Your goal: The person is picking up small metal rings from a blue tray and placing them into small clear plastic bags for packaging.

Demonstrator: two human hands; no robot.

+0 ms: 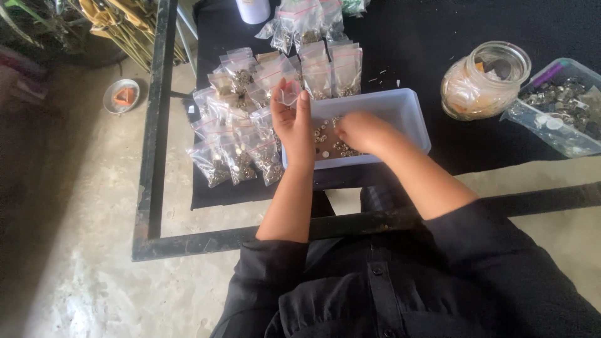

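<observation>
My left hand (293, 122) holds a small clear plastic bag (289, 92) upright at the left end of a white rectangular tray (400, 106). Small round metal pieces (323, 133) lie in the tray. My right hand (362, 133) reaches down into the tray with its fingers closed among those pieces; what it pinches is hidden. Many filled clear bags (238, 147) with red seal strips lie in rows to the left of the tray and behind it on the black cloth (413, 44).
A glass jar (483, 81) stands right of the tray, with a clear plastic box of metal parts (560, 106) beyond it. A white cup (253, 9) stands at the back. A black metal frame (156, 125) edges the table. A small metal dish (121, 96) sits on the floor.
</observation>
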